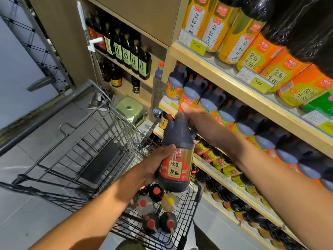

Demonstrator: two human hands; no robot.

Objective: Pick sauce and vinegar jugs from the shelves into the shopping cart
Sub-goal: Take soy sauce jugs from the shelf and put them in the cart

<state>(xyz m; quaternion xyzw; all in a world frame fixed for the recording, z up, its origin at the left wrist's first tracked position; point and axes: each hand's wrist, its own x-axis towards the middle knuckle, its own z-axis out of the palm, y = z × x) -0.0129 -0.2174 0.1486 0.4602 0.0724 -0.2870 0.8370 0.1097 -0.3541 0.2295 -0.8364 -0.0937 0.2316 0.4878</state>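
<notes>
With left hand (158,165) grip curled round the soy sauce jug (177,159) body, right hand (196,121) grip clamped on its top, centre frame over shopping cart (100,134): lower upright beside jugs below (152,222)

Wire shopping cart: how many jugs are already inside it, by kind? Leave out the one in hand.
Dark plastic jugs with red caps: 3
Clear plastic jug with red cap: 1
Pale yellowish jug with yellow cap: 1
Total: 5, excluding the held dark red-labelled jug; another dark shape under the left hand is too hidden to count.
</notes>
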